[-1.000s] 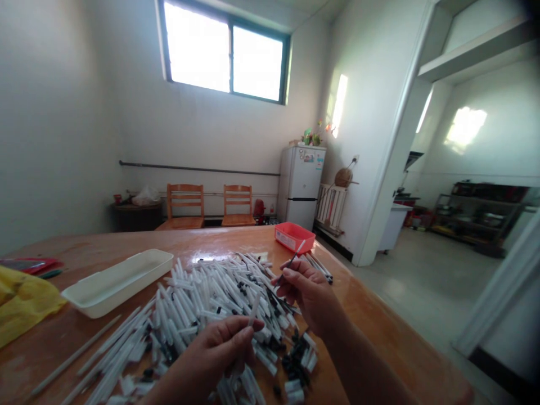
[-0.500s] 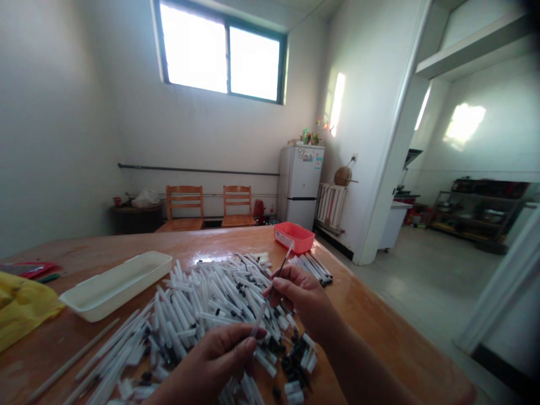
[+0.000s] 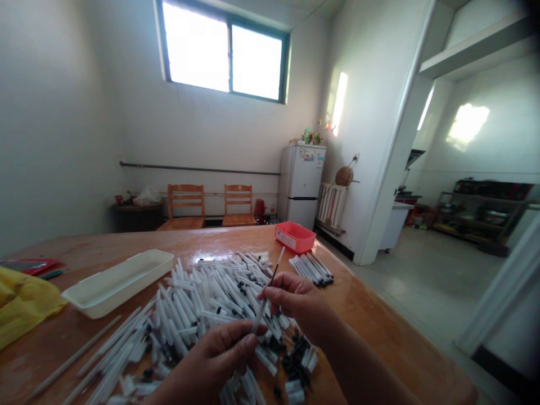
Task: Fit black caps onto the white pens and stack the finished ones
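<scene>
My left hand (image 3: 221, 354) is closed around a translucent white pen barrel (image 3: 259, 318), which points up and away from me. Between the thumb and fingers of my right hand (image 3: 301, 306) is a thin pen refill (image 3: 277, 268), dark along its lower part and pale at its upper end. The refill's lower end meets the top of the barrel; how far inside it reaches is hard to see. Beneath both hands spreads a large pile of white pen barrels (image 3: 202, 292). Small black pen parts (image 3: 295, 360) and clear caps lie near my right forearm.
A row of pens (image 3: 311, 269) with black ends lies right of the pile, near a red plastic basket (image 3: 295, 237). On the left are a long cream tray (image 3: 118, 287), a yellow bag (image 3: 25, 309) and long thin sticks (image 3: 76, 357). Chairs and a fridge stand beyond the table.
My right hand has moved slightly down and left with the refill, bringing it closer to the barrel and my left hand. My left hand stays almost still.
</scene>
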Action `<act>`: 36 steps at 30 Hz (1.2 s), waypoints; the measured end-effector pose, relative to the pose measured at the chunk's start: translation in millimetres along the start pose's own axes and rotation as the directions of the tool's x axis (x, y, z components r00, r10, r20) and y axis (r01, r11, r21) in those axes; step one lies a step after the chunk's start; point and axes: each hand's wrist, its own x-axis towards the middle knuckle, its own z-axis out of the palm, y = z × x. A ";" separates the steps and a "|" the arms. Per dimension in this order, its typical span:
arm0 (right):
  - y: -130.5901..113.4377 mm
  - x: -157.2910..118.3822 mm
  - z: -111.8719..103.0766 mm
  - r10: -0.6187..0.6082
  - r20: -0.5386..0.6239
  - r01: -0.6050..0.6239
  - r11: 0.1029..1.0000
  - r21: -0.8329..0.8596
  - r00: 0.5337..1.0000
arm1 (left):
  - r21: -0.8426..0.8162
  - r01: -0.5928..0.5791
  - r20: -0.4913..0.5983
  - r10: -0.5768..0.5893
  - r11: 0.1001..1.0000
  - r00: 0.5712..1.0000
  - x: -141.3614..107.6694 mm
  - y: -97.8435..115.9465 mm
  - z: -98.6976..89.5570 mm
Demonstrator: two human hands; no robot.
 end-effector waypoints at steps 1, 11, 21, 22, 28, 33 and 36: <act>0.0 -0.3 -0.6 0.000 0.020 0.001 1.000 -0.026 1.000 | -0.004 0.004 0.001 -0.004 1.000 1.000 -0.4 1.5 0.3; -1.2 4.1 -32.5 -0.047 -0.160 0.022 0.987 -0.157 0.986 | -0.031 0.017 -0.025 -0.018 0.999 1.000 2.0 -0.5 -0.5; 4.5 -5.6 -77.6 0.142 0.094 0.004 0.533 -0.846 0.985 | -0.117 0.018 -0.101 -0.030 0.993 0.994 3.8 0.7 -5.1; 5.6 -5.1 -78.7 0.158 0.078 -0.009 0.488 -0.873 0.984 | -0.135 0.012 -0.104 -0.026 0.991 0.994 4.4 -0.2 -6.2; 7.2 -3.8 -74.8 0.252 -0.028 -0.103 0.289 -0.952 0.967 | -0.184 0.004 -0.096 -0.022 0.983 0.995 5.2 -1.2 -11.3; 10.7 -3.2 -63.5 0.292 -0.026 -0.069 0.137 -0.988 0.956 | -0.168 0.001 -0.100 -0.018 0.986 0.995 4.2 1.2 -10.8; 14.3 -1.0 -56.2 0.297 -0.049 -0.068 0.054 -0.996 0.954 | -0.162 0.009 -0.099 -0.025 0.987 0.995 4.2 2.1 -11.1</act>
